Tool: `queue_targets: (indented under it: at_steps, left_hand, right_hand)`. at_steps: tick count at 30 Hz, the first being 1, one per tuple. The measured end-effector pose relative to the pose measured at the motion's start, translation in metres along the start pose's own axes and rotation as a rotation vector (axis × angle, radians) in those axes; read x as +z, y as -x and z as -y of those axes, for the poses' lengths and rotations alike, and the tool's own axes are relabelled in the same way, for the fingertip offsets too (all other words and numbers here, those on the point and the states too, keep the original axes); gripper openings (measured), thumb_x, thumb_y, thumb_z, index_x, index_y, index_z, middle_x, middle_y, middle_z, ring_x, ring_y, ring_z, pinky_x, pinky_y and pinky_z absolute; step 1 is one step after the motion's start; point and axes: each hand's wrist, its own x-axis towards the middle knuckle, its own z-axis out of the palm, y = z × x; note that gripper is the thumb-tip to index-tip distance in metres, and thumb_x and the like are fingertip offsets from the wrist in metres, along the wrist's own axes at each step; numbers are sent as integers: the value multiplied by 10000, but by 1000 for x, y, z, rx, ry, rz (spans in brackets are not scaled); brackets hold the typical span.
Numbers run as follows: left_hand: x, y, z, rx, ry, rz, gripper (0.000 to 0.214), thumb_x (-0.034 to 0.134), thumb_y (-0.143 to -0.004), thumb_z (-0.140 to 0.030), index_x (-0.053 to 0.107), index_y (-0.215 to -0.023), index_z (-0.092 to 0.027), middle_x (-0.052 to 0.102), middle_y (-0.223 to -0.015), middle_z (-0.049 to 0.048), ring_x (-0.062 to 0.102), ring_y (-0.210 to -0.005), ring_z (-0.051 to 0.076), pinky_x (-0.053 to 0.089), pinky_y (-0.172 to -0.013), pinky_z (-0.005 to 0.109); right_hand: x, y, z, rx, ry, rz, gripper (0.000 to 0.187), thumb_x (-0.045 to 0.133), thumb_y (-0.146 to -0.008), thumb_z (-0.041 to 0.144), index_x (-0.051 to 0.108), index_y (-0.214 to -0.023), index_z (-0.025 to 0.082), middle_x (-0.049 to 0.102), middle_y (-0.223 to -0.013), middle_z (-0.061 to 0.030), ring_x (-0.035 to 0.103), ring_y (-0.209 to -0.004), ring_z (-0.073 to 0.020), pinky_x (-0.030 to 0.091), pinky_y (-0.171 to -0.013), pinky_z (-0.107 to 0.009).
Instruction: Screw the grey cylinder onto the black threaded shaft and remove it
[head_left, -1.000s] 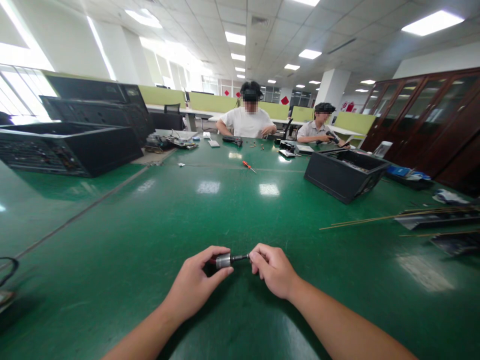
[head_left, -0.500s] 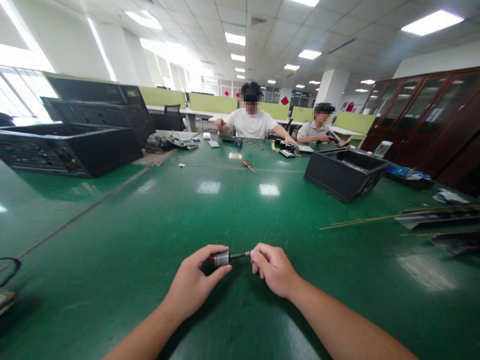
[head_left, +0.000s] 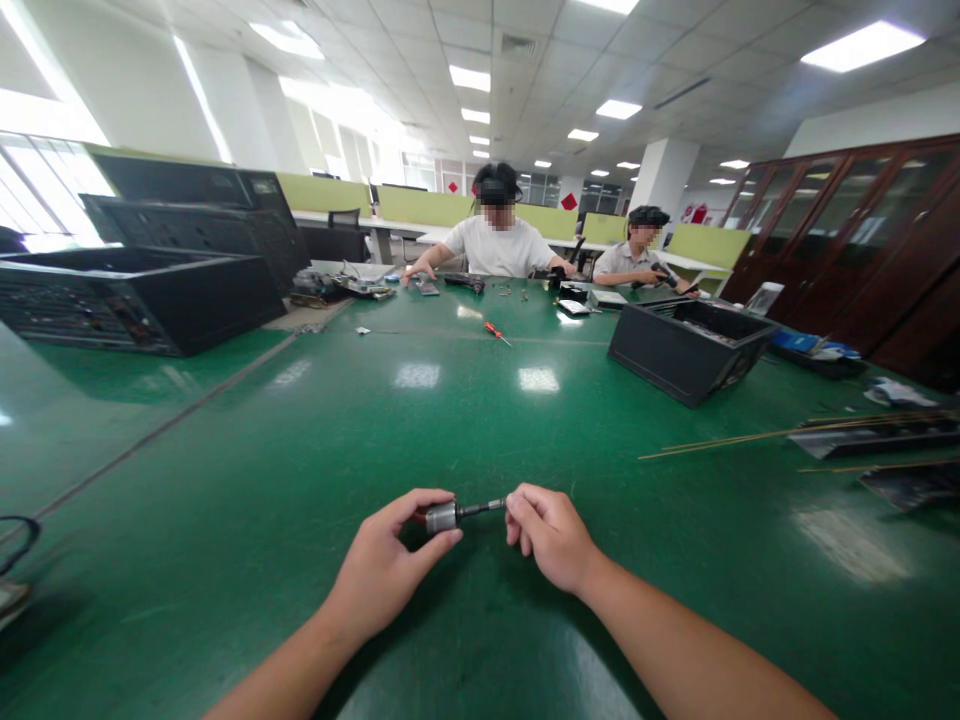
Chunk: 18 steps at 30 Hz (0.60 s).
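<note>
A small silver cylinder with a thin dark rod (head_left: 442, 516) lies level between my hands, low over the table. Something reddish shows at its left end; its exact kind is unclear. My left hand (head_left: 394, 560) grips the cylinder between thumb and fingers from the left. My right hand (head_left: 551, 535) pinches the rod's light-coloured tip between thumb and forefinger, its other fingers curled in. The very end of the rod is hidden by those fingertips.
A red-handled screwdriver (head_left: 496, 333) lies mid-table. Black computer cases stand at left (head_left: 195, 300) and right (head_left: 686, 350). Thin yellowish rods (head_left: 720, 442) stick out from the right. Two people sit across the green table (head_left: 480, 420), with small parts before them.
My right hand has shifted slightly right, and a little more of the rod's tip shows. The person opposite has lowered one hand to the table and drawn back the other.
</note>
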Motion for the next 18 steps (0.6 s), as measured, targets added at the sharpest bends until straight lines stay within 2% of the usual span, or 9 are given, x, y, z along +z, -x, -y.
queue_targets:
  at_steps: [3, 8, 13, 16, 18]
  left_hand:
    - [-1, 0, -1, 7, -20, -11, 298, 700, -801, -411, 691, -1043, -237, 737, -984, 33, 687, -906, 242, 527, -843, 368]
    - [-5, -1, -2, -2, -68, -33, 332, 723, -779, -473, 693, -989, -219, 732, -935, 47, 686, -857, 254, 533, -789, 377]
    - [-5, -6, 3, -113, 172, -105, 393, 754, -753, -467, 658, -1003, -180, 739, -941, 70, 711, -874, 251, 565, -874, 399]
    - [-5, -8, 2, -188, 370, -162, 520, 801, -701, -480, 637, -1083, -167, 751, -1018, 96, 718, -965, 271, 566, -940, 417]
    - [-8, -7, -4, -235, 419, -191, 608, 828, -667, -500, 636, -1136, -164, 750, -1078, 113, 705, -1033, 291, 545, -990, 440]
  right_hand:
    - [0, -1, -1, -13, -130, -79, 536, 417, -969, 598, 548, -660, 180, 585, -551, -7, 472, -433, -104, 368, -470, -235]
    - [-3, -7, -3, 11, -320, -233, 606, 389, -936, 670, 358, -525, 226, 466, -435, 14, 378, -371, -96, 306, -402, -243]
    - [-3, -13, -5, 35, -359, -248, 595, 408, -917, 683, 375, -541, 223, 470, -437, 18, 380, -367, -94, 299, -393, -238]
    - [-2, -14, -5, 41, -363, -237, 579, 417, -914, 679, 398, -563, 220, 483, -441, 19, 386, -371, -96, 300, -394, -233]
    - [-2, -15, -4, 46, -374, -234, 573, 425, -909, 678, 401, -567, 219, 487, -441, 20, 386, -369, -94, 299, -392, -230]
